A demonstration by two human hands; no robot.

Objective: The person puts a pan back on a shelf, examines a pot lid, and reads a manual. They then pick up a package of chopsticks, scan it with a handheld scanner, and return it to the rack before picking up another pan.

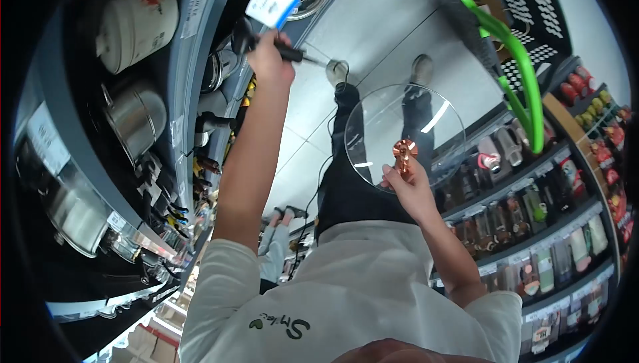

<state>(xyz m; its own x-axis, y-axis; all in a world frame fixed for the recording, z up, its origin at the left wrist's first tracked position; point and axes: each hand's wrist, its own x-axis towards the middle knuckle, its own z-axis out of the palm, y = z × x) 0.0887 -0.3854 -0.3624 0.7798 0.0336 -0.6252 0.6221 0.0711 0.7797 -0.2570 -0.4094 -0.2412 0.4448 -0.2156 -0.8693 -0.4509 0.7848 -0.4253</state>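
Nearest, white shirt [346, 283], both arms raised out from it.

Right hand [407, 186] near centre right; fingers pinched shut on the copper knob [404, 151] of a round glass lid [399, 113]; lid held up, flat face toward the camera, dark trousers showing through it; lid clear of the shelves on either side.

Left hand [269, 57] further out on the left, arm at full stretch; fist closed round a black handle [307, 58], which sticks out to the right of the fist; what the handle belongs to cannot be told; blue-and-white tag [271, 5] just beyond the hand, close to the left shelves [186, 63].

Beyond the hands, two shoes [338, 70] on a pale tiled floor [386, 23].

Far right, black basket [532, 3] with a green grip, on the floor.

Left shelves carry steel pots [136, 120] and a white pot [136, 27]; right shelves [532, 183] hold rows of bottles [536, 206].
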